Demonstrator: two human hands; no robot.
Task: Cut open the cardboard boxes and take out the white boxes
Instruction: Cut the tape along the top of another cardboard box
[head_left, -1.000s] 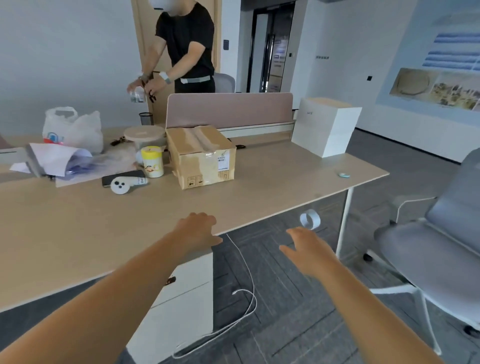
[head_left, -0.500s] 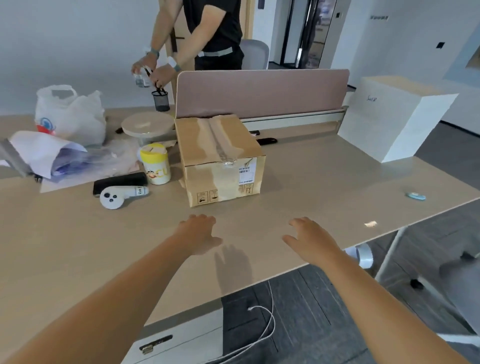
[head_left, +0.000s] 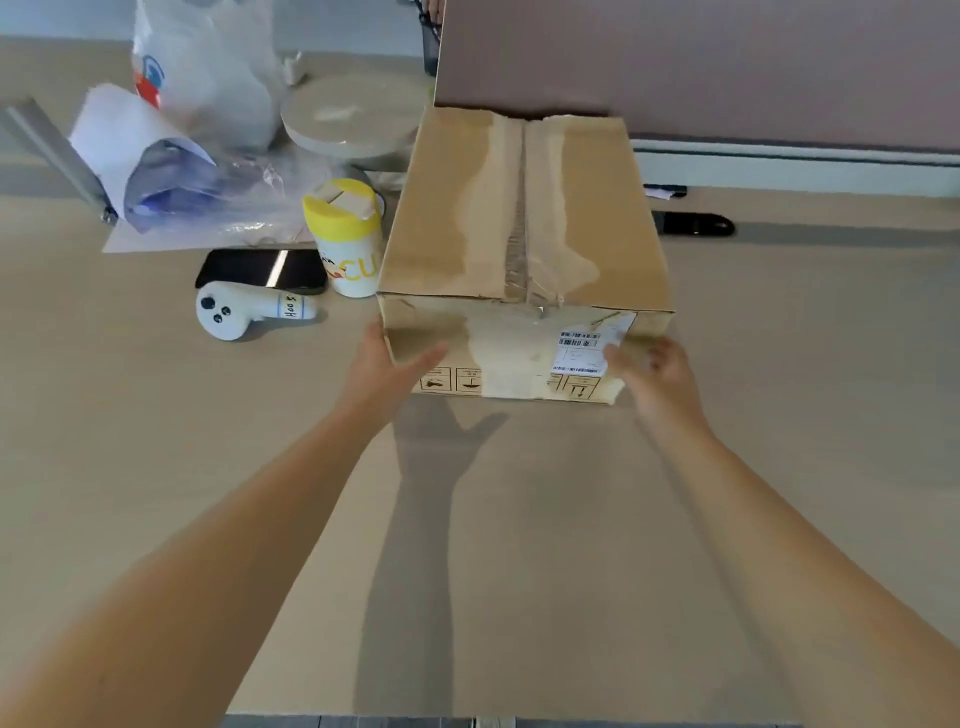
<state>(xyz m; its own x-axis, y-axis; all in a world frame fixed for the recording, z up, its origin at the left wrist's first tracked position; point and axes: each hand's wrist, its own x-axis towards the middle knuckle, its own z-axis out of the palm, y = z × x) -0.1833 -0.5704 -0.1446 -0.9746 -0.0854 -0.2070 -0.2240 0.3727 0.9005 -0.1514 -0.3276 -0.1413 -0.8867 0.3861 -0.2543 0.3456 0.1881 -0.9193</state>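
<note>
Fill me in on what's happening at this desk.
A person has both hands on a taped cardboard box on the desk: the left hand at its near left corner, the right hand at its near right corner. The tape is uncut and the flaps closed, so no white box is out yet.

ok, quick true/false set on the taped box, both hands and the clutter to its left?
1. The brown cardboard box is still taped shut. True.
2. The left hand holds a knife. False: it holds nothing and lies at the box's near left corner.
3. The right hand is at the box's near right corner. True.
4. The yellow-lidded white canister stands to the right of the box. False: it stands to its left.
5. The white handheld controller lies on the beige table. True.
</note>
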